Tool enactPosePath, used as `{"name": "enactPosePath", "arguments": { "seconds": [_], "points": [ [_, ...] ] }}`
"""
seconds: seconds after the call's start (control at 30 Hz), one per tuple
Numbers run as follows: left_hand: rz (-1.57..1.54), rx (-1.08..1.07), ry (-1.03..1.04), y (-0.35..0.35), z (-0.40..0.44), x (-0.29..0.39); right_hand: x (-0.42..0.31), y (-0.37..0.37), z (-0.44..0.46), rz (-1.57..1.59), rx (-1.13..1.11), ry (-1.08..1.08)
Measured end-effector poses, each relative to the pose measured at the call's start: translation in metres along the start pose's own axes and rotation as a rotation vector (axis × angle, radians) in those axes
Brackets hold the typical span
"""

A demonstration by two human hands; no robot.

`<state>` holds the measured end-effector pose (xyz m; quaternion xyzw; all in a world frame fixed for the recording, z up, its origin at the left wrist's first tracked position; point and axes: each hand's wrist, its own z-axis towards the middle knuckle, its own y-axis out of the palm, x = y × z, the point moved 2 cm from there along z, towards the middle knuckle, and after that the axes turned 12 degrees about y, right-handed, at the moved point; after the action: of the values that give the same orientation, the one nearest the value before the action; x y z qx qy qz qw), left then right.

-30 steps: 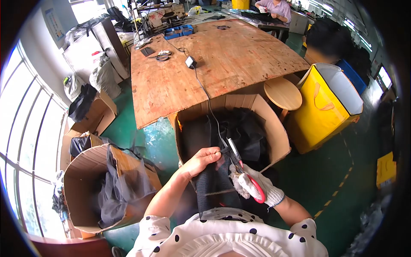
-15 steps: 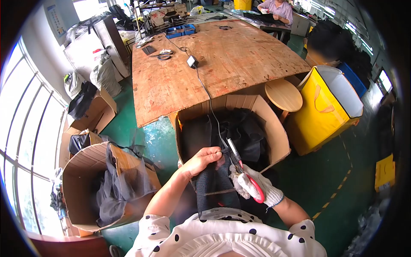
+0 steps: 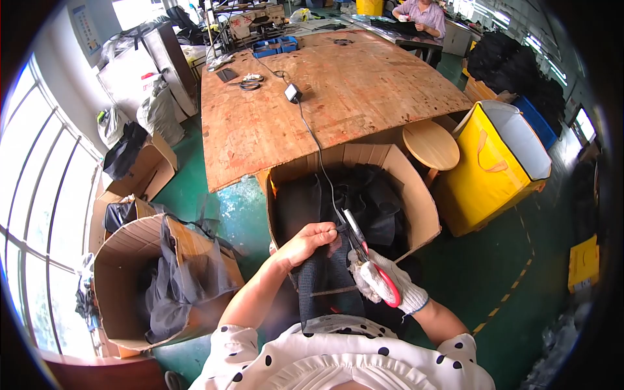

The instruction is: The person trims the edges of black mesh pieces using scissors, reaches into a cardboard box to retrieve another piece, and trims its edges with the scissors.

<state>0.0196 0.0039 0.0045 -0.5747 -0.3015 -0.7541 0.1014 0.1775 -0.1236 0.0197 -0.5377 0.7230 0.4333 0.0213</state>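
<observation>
My bare left hand pinches the upper edge of a piece of black mesh fabric, which hangs down toward my lap. In my right hand, which wears a white knit glove, is a pair of scissors with red handles. The blades point up and away from me, close beside my left fingertips and the fabric edge; whether they touch the cloth I cannot tell. Both hands are over the near side of a cardboard box filled with black mesh fabric. A thin cable runs down from the table to near the scissors.
A large wooden table stands ahead, with a cable adapter on it. At left sits another cardboard box with dark mesh. To the right are a round stool and a yellow bag. Another person works at the far end.
</observation>
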Motion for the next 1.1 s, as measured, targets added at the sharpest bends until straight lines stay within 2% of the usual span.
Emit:
{"name": "enactPosePath", "arguments": {
  "seconds": [0.13, 0.2, 0.3, 0.33, 0.4, 0.43, 0.47, 0.53, 0.6, 0.63, 0.7, 0.77, 0.8, 0.87, 0.9, 0.93, 1.0, 1.03, 1.1],
  "points": [
    [-0.003, 0.008, -0.005, 0.0, 0.0, 0.0, 0.003, -0.007, 0.005, -0.095, 0.029, -0.095],
    [0.033, 0.026, -0.007, -0.001, 0.001, 0.001, 0.008, -0.019, 0.014, 0.119, -0.178, -0.033],
    [0.048, 0.04, 0.002, -0.004, 0.001, -0.001, 0.001, -0.027, 0.018, 0.304, -0.177, -0.008],
    [0.046, 0.041, 0.002, -0.003, 0.002, 0.0, -0.006, -0.02, 0.011, 0.332, -0.183, -0.083],
    [0.278, 0.023, 0.015, 0.002, 0.006, 0.004, -0.019, -0.019, 0.004, -0.459, 0.11, -0.516],
    [0.272, 0.023, 0.01, 0.008, 0.008, 0.005, -0.017, -0.022, 0.01, -0.668, 0.382, -0.696],
    [0.394, 0.015, 0.008, 0.017, 0.013, 0.007, -0.023, -0.006, 0.009, -0.998, 0.623, -1.169],
    [0.548, -0.003, -0.008, 0.024, 0.02, 0.0, -0.02, -0.01, 0.027, -0.643, 0.602, -0.865],
    [0.511, 0.022, 0.062, 0.027, 0.017, 0.012, -0.044, -0.004, 0.02, -0.409, 0.472, -0.876],
    [0.415, 0.006, 0.039, 0.019, 0.014, 0.009, -0.056, -0.001, 0.016, -0.291, 0.409, -0.881],
    [0.457, 0.009, -0.051, 0.003, 0.001, 0.016, -0.072, -0.017, 0.014, -0.261, 0.377, -0.934],
    [0.477, -0.017, -0.117, -0.012, -0.013, 0.016, -0.092, -0.016, -0.001, -0.009, 0.006, -0.836],
    [0.475, -0.016, -0.117, -0.012, -0.019, 0.017, -0.091, -0.002, -0.023, -0.371, 0.622, -0.863],
    [0.442, -0.05, -0.096, -0.008, -0.028, 0.019, -0.098, -0.021, -0.019, -0.558, 0.72, -0.95],
    [0.58, -0.077, -0.021, -0.007, -0.03, 0.014, -0.099, -0.036, -0.011, -0.204, 0.325, -0.912],
    [0.844, -0.159, 0.185, -0.001, -0.027, 0.018, -0.1, -0.052, -0.003, 0.179, -0.012, -0.808],
    [0.986, -0.06, 0.249, 0.002, -0.03, 0.0, -0.1, -0.014, -0.025, -0.516, 0.738, -0.914],
    [0.987, -0.061, 0.251, 0.006, -0.032, 0.0, -0.101, -0.014, -0.028, -0.516, 0.739, -0.916],
    [1.047, 0.171, 0.028, 0.009, -0.037, 0.003, -0.106, -0.015, -0.034, -0.869, 0.983, -0.978]
  ]
}}
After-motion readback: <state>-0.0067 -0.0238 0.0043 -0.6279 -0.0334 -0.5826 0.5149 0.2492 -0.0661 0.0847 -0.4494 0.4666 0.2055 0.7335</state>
